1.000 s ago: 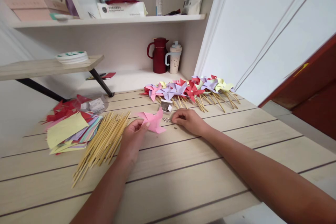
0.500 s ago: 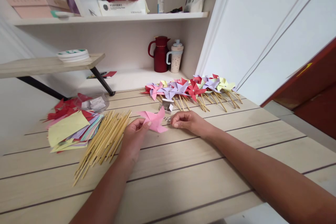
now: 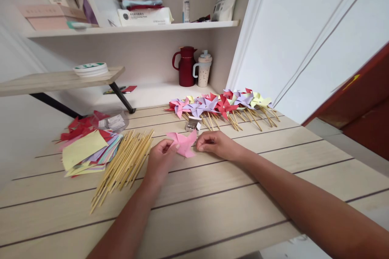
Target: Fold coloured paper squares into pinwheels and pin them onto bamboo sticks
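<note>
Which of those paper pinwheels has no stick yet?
The pink pinwheel in the left hand; those in the back row all have wooden sticks.

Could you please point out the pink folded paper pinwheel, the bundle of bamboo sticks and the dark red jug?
pink folded paper pinwheel (image 3: 184, 145): head view, its middle.
bundle of pale bamboo sticks (image 3: 125, 165): head view, its middle.
dark red jug (image 3: 186, 71): head view, its body.
</note>
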Demonstrator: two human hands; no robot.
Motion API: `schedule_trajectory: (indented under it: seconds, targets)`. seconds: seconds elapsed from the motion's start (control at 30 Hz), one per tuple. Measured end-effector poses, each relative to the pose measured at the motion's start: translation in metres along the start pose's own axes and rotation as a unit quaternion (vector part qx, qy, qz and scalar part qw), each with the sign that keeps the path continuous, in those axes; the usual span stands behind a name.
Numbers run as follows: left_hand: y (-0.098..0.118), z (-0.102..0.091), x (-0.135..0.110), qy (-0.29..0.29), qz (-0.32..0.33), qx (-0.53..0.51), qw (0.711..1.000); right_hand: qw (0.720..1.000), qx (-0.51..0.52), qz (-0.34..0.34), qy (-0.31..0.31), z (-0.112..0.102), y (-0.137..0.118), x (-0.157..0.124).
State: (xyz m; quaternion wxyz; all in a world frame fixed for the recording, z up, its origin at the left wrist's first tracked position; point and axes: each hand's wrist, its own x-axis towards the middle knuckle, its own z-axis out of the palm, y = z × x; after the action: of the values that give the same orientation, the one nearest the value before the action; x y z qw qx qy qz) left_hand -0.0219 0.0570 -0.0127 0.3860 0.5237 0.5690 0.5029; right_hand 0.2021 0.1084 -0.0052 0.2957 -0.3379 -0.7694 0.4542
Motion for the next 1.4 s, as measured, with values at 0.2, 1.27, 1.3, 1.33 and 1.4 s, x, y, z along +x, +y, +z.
schedule_trajectory:
  seconds: [0.2, 1.27, 1.3, 1.33, 1.4]
  targets:
    - [0.003, 0.001, 0.000, -0.012, 0.013, 0.014, 1.000, 0.999, 0.021, 0.014, -0.033, 0.018, -0.012, 0.006]
    - [-0.001, 0.001, 0.001, 0.024, 0.028, -0.026, 0.999, 0.937, 0.263, 0.041, 0.226, -0.008, -0.051, 0.008]
    - [-0.002, 0.001, 0.001, 0.023, 0.029, -0.028, 0.999, 0.930, 0.288, 0.045, 0.226, -0.006, -0.053, 0.009]
    - [-0.002, 0.001, 0.001, 0.025, 0.030, -0.029, 0.999, 0.922, 0.312, 0.046, 0.223, -0.004, -0.054, 0.010]
    - [-0.003, 0.001, 0.001, 0.030, 0.033, -0.032, 0.998, 0.910, 0.355, 0.046, 0.211, 0.000, -0.057, 0.012]
